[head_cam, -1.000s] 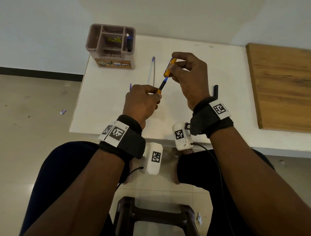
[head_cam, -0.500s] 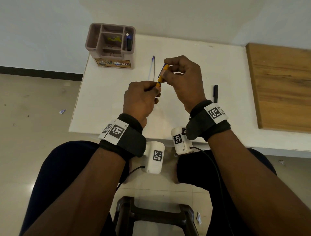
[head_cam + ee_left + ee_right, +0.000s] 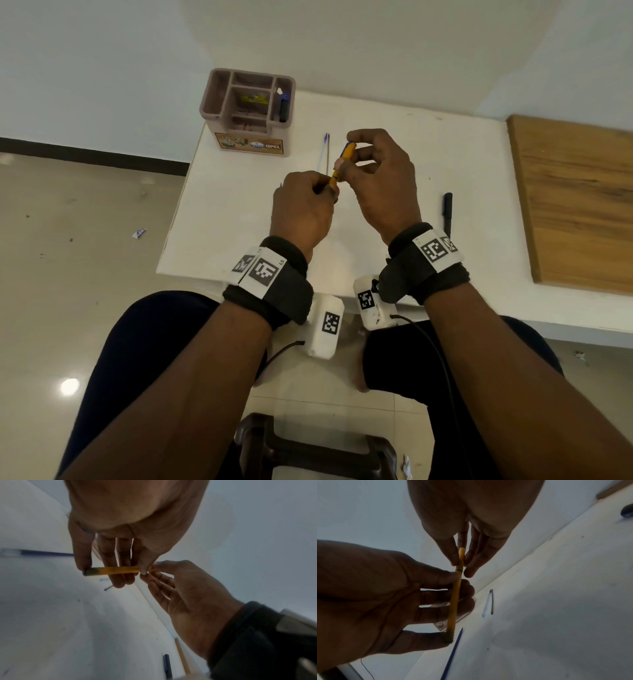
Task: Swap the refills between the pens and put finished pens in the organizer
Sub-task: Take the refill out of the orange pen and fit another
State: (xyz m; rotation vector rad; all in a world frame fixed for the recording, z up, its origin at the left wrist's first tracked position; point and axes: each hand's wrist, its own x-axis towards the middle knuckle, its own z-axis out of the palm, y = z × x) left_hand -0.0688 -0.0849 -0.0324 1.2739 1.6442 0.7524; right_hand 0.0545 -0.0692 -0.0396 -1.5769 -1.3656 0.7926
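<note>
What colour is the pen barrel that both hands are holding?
Yellow-orange. The pen barrel shows best in the right wrist view, pinched between the left hand and right hand.

Most of yellow pen (image 3: 343, 160) hidden between both hands in head view, only a short stretch showing at upper centre. Contents of organizer (image 3: 247, 109) too small to identify, upper left. Blue refill (image 3: 452, 654) cut off by bottom edge in right wrist view. Dark pen (image 3: 167, 667) cut off at bottom in left wrist view, blurred.
</note>
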